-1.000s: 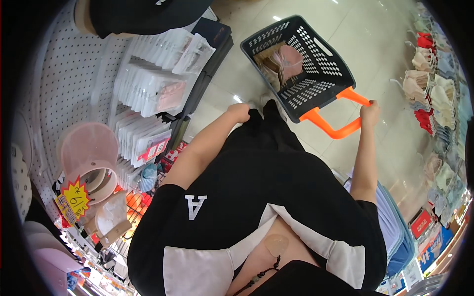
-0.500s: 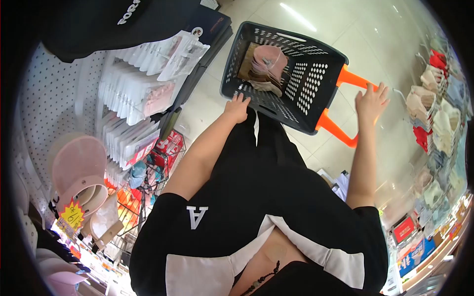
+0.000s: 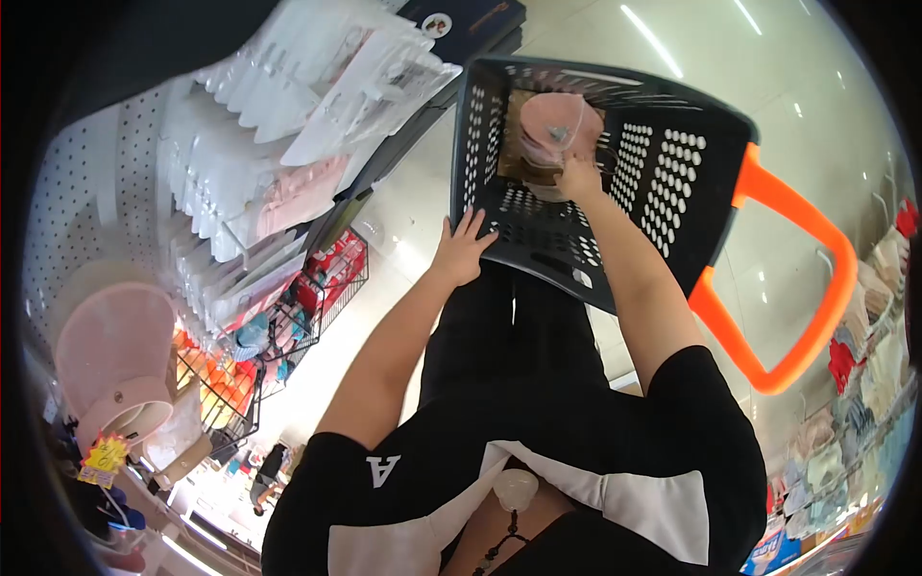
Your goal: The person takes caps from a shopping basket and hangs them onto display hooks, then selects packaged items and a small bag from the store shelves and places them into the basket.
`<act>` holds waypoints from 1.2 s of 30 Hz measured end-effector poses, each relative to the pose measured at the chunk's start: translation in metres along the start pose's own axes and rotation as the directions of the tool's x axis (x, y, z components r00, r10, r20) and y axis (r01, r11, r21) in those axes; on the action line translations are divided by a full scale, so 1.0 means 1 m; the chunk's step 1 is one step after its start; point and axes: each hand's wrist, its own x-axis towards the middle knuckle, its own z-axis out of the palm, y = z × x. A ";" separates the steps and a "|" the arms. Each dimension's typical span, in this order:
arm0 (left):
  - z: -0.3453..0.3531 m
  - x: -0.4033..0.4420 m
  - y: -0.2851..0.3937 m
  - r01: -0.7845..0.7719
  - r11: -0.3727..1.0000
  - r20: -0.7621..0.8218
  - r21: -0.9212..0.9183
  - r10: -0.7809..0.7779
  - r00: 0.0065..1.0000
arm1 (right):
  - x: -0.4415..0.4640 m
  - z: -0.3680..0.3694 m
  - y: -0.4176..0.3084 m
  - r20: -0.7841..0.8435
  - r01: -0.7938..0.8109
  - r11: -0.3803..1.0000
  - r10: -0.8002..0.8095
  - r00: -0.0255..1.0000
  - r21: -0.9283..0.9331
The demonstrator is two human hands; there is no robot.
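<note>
A black shopping basket (image 3: 672,274) with perforated walls and an orange handle (image 3: 836,317) lies in front of me, its inside facing me. Inside it is a stack of caps, with a pink cap (image 3: 552,120) on top and brown ones beneath, against a brown surface. My right hand (image 3: 579,180) reaches into the basket, fingers closed at the pink cap's lower right edge; the fingertips are partly blurred. On the basket's near left rim rests my left hand (image 3: 463,252), its fingers spread.
At left, packaged items (image 3: 250,125) hang from a perforated panel (image 3: 77,221). A pink visor (image 3: 115,336) with a yellow price tag (image 3: 104,459) hangs lower down. Wire baskets (image 3: 226,394) hold colourful goods. Garments (image 3: 855,384) hang along the right. Another person (image 3: 269,475) is far off at lower left.
My right hand has left the orange handle and moved left into the basket, to the caps. The basket appears larger and farther right. My left hand stays at its rim.
</note>
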 end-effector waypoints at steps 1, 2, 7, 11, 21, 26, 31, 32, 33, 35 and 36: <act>-0.002 0.005 -0.012 -0.048 0.999 -0.085 -0.002 0.047 0.995 | 0.011 0.009 -0.004 -0.046 0.027 0.999 -0.028 0.999 -0.018; -0.004 0.008 -0.025 -0.098 0.995 -0.170 0.004 0.098 0.981 | 0.023 0.017 -0.008 -0.095 0.050 0.998 -0.053 0.994 -0.036; -0.010 0.018 -0.052 -0.178 0.967 -0.340 -0.181 0.109 0.934 | 0.081 0.050 -0.022 -0.334 0.013 0.999 -0.024 0.942 -0.037; 0.000 0.031 -0.053 -0.068 0.996 -0.514 -0.060 0.028 0.857 | 0.110 0.066 -0.030 -0.296 0.000 0.986 -0.049 0.954 -0.164; 0.005 0.035 -0.061 -0.102 0.988 -0.667 -0.117 -0.002 0.745 | 0.143 0.097 -0.018 -0.051 0.082 0.996 -0.083 0.995 -0.016; 0.007 0.032 -0.059 -0.095 0.990 -0.666 -0.108 -0.001 0.746 | 0.139 0.090 0.012 -0.043 0.117 0.991 -0.120 0.992 -0.068; 0.005 0.020 -0.053 -0.081 0.981 -0.566 -0.176 -0.034 0.824 | 0.075 0.043 0.019 -0.303 0.261 0.962 -0.274 0.913 -0.081; 0.006 0.013 -0.047 -0.090 0.980 -0.573 -0.177 -0.028 0.819 | 0.061 0.029 0.019 -0.286 0.264 0.964 -0.264 0.921 -0.041; 0.004 0.005 -0.042 -0.071 0.972 -0.558 -0.223 -0.068 0.827 | 0.045 0.014 0.017 -0.271 0.265 0.964 -0.255 0.928 -0.001; -0.005 -0.017 -0.027 -0.064 0.962 -0.550 -0.266 -0.098 0.829 | -0.003 -0.026 0.001 -0.331 0.264 0.963 -0.233 0.914 0.051; -0.013 -0.031 -0.019 -0.072 0.942 -0.541 -0.329 -0.125 0.832 | -0.031 -0.053 -0.010 -0.386 0.276 0.955 -0.217 0.897 0.106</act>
